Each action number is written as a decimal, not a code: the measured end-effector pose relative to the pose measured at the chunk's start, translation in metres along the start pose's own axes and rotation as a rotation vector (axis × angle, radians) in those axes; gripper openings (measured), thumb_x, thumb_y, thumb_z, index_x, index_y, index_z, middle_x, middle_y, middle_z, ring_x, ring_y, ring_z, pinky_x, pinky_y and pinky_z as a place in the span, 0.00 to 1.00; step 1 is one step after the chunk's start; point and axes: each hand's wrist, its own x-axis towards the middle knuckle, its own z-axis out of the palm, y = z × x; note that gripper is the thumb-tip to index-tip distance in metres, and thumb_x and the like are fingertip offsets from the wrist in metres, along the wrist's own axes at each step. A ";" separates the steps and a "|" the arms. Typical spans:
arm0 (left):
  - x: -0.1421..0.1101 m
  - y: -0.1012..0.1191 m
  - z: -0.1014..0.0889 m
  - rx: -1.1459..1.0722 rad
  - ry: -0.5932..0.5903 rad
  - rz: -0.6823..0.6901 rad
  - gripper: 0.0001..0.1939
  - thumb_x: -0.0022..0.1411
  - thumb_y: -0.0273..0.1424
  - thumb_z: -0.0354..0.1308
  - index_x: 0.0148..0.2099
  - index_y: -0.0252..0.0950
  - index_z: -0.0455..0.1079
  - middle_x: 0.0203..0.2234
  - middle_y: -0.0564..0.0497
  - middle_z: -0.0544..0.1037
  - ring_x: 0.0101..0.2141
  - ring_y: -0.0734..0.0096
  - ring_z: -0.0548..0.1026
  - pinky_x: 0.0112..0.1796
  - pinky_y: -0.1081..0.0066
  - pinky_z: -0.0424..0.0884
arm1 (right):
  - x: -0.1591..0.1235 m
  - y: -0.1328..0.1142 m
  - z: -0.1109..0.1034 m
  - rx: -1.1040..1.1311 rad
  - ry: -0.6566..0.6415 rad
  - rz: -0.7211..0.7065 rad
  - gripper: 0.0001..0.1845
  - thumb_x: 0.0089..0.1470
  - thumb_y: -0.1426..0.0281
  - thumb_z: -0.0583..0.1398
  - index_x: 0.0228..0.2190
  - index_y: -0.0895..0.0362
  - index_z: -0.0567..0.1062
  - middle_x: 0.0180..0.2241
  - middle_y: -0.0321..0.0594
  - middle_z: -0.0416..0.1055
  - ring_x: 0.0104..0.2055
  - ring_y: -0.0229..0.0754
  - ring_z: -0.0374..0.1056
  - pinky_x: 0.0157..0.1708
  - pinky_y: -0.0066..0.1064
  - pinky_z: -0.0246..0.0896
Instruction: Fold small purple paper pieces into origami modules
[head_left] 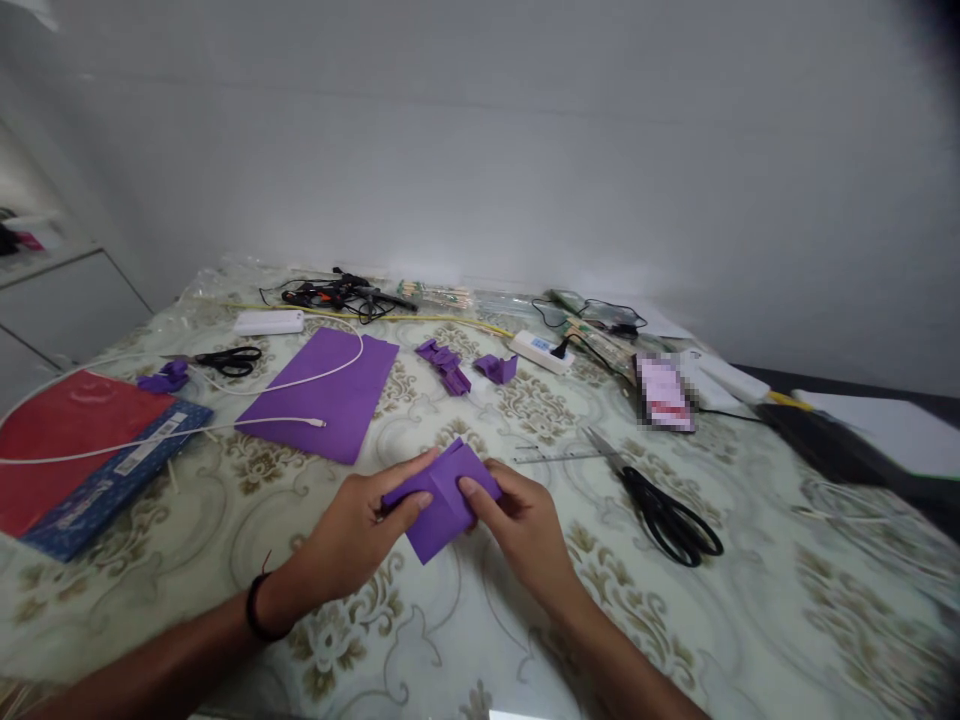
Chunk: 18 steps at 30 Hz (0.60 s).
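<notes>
Above the tabletop's (322,655) near edge, my left hand (356,525) and right hand (529,530) pinch the folded purple paper (442,505) between thumbs and fingers; beyond, toward the left edge, lie purple sheets (322,390).

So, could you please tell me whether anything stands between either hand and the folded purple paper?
Nothing visible does: the left hand and right hand both hold the folded purple paper directly. The nearest black-handled scissors lie off to the right, out of the way.
</notes>
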 end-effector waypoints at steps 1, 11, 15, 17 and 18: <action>0.002 0.002 0.000 0.009 0.010 0.015 0.26 0.71 0.37 0.58 0.69 0.42 0.72 0.61 0.50 0.80 0.50 0.55 0.85 0.48 0.62 0.84 | 0.002 -0.003 0.000 0.011 0.011 0.008 0.22 0.62 0.54 0.66 0.23 0.56 0.74 0.23 0.34 0.68 0.23 0.39 0.67 0.24 0.30 0.63; 0.007 0.010 0.005 0.075 0.109 0.096 0.24 0.75 0.38 0.53 0.68 0.39 0.74 0.56 0.48 0.84 0.50 0.55 0.85 0.48 0.62 0.84 | 0.012 0.001 0.007 0.417 -0.006 0.209 0.21 0.54 0.52 0.72 0.36 0.57 0.80 0.26 0.33 0.71 0.23 0.36 0.65 0.20 0.27 0.65; 0.002 0.008 0.006 0.103 0.087 0.080 0.23 0.74 0.38 0.55 0.66 0.39 0.75 0.56 0.48 0.84 0.48 0.55 0.86 0.42 0.65 0.86 | 0.002 0.004 0.006 0.400 0.019 0.224 0.20 0.55 0.54 0.73 0.28 0.57 0.78 0.23 0.32 0.69 0.23 0.35 0.65 0.23 0.26 0.63; -0.001 0.009 0.006 0.096 0.096 0.079 0.23 0.72 0.37 0.59 0.65 0.41 0.76 0.57 0.49 0.83 0.50 0.55 0.86 0.41 0.68 0.86 | -0.003 -0.001 0.005 0.362 0.034 0.217 0.20 0.55 0.54 0.73 0.26 0.56 0.77 0.22 0.32 0.69 0.23 0.36 0.64 0.23 0.27 0.63; -0.002 0.010 0.007 0.089 0.102 0.082 0.23 0.70 0.37 0.61 0.64 0.41 0.77 0.57 0.50 0.83 0.51 0.55 0.86 0.42 0.68 0.86 | -0.004 -0.003 0.004 0.321 0.037 0.204 0.20 0.56 0.55 0.72 0.26 0.56 0.76 0.22 0.31 0.69 0.23 0.36 0.64 0.23 0.27 0.63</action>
